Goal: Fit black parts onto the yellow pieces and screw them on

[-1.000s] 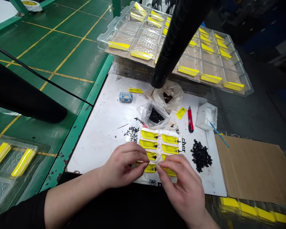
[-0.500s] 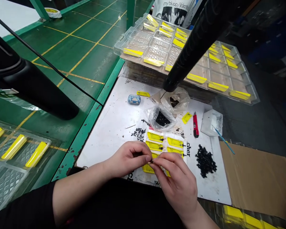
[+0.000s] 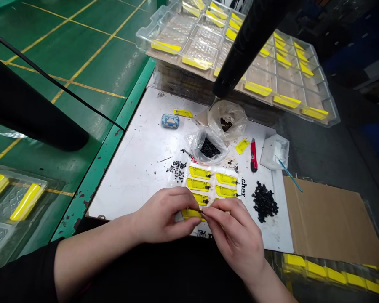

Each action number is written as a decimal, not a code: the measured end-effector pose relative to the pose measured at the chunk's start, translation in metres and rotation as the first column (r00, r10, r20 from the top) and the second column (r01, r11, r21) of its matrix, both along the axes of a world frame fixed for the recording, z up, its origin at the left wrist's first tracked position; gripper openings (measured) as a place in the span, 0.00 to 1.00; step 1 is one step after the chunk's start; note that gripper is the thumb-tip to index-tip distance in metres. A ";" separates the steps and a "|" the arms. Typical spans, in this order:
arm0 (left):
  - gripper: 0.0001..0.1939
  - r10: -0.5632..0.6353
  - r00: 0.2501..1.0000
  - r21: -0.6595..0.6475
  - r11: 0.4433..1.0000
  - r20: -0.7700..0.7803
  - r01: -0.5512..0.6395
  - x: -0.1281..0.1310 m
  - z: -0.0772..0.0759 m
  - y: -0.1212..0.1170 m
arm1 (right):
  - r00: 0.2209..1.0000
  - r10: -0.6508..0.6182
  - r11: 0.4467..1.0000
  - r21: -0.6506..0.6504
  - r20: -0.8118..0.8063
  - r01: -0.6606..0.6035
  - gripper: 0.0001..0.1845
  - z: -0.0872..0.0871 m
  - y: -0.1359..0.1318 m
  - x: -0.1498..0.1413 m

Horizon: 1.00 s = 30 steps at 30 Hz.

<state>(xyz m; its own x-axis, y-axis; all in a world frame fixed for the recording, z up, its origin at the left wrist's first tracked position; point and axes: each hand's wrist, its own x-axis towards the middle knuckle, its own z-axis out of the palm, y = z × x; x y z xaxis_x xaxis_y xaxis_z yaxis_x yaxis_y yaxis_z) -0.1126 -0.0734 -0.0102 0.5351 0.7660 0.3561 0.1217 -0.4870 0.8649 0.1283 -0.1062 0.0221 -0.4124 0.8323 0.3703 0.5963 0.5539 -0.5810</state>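
My left hand (image 3: 166, 213) and my right hand (image 3: 236, 233) meet at the near edge of a white board (image 3: 139, 168). Both pinch one yellow plastic piece (image 3: 191, 213) between their fingertips, with a small black part at its top edge. Just beyond my fingers lie several more yellow pieces (image 3: 213, 184) in two columns. A pile of small black parts (image 3: 264, 203) sits right of them, and a smaller scatter of black parts (image 3: 177, 169) to their left.
Two clear bags (image 3: 208, 147) of black parts, a red knife (image 3: 253, 155), a blue tin (image 3: 169, 121) and a clear box (image 3: 274, 151) lie on the board. A clear tray (image 3: 236, 50) with yellow pieces stands behind. Brown cardboard (image 3: 328, 221) lies right. A black pole (image 3: 243, 46) crosses overhead.
My hands have drawn closer together over the yellow piece and now hold it at the board's near edge. The camera view shifted slightly.
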 end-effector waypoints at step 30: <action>0.06 0.090 0.868 0.440 0.884 -0.489 0.156 0.016 -0.008 -0.008 | 0.968 -0.060 0.991 -0.105 0.242 0.088 0.11 -0.022 -0.020 0.021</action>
